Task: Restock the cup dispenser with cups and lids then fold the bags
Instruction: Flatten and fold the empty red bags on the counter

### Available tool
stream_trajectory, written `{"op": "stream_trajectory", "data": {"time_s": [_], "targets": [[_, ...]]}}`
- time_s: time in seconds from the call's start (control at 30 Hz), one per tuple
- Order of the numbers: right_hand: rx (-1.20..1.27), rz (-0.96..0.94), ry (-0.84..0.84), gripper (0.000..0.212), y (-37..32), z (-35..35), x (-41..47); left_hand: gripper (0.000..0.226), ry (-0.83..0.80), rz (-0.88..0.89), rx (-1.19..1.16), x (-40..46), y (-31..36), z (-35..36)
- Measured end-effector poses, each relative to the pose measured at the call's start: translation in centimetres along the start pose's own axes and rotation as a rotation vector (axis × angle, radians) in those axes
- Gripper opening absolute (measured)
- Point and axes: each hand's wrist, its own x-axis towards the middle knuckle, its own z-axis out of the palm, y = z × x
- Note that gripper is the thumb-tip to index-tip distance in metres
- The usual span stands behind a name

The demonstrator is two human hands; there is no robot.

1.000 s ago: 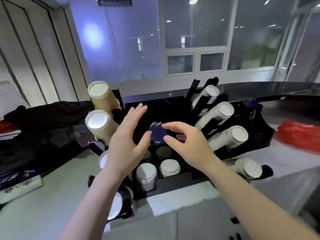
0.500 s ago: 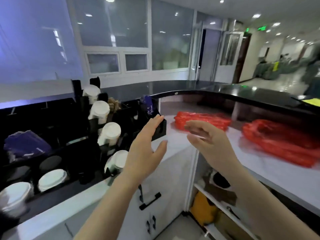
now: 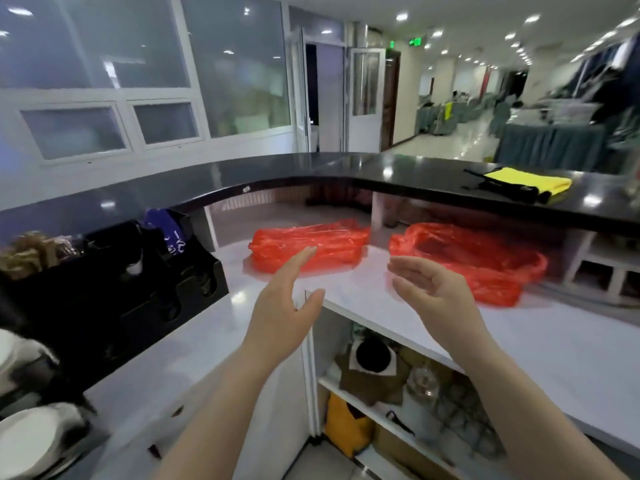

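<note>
- Two bags on the counter [image 3: 363,299]: left bag [image 3: 308,242], right bag [image 3: 474,258], apart
- Cup dispenser [image 3: 114,289] left of the counter's bags
- Probably cloth [image 3: 526,180] on the ledge above, right

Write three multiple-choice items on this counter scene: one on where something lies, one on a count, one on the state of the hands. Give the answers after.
1. Where does the yellow cloth lie?
A. on the black upper counter, far right
B. on the white counter between the bags
C. on the open shelf below

2. How many red plastic bags are on the white counter?
A. one
B. two
C. four

3. What are the hands doing?
A. both grip a bag
B. one holds a cup
C. both are open and hold nothing

Answers:
A, the yellow cloth rests on the black upper counter.
B, left bag and right bag lie on the white counter.
C, left hand and right hand hover empty.
</note>
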Motion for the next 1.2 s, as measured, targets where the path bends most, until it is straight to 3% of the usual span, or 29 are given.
{"op": "stream_trajectory", "data": {"time_s": [0.37, 0.53, 0.67, 0.9, 1.07, 1.13, 1.2], "targets": [[-0.167, 0.097, 0.175, 0.029, 9.9, -9.5, 12.2, 0.047, -0.18, -0.008, -0.212, 16.4, -3.9, 15.5], [-0.183, 0.193, 0.25, 0.027, 14.0, -14.6, 14.5, 0.044, -0.306, -0.002, -0.252, 20.3, -2.8, 21.5], [-0.215, 0.258, 0.267, 0.023, 18.0, -18.3, 16.4, 0.046, -0.304, -0.055, -0.233, 22.8, -2.9, 26.2], [-0.31, 0.445, 0.177, 0.028, 25.7, -22.0, 17.9, 0.047, -0.347, -0.136, -0.12, 24.0, -4.2, 33.4], [-0.416, 0.442, 0.048, 0.043, 30.1, -23.0, 18.7, 0.048, -0.406, -0.148, -0.01, 24.2, -5.6, 37.3], [-0.515, 0.436, -0.042, 0.056, 31.5, -22.7, 19.3, 0.052, -0.473, -0.154, 0.116, 24.9, -6.1, 38.4], [-0.684, 0.497, -0.17, 0.069, 32.8, -22.3, 19.7, 0.061, -0.579, -0.121, 0.406, 25.7, -6.8, 39.2]]}}
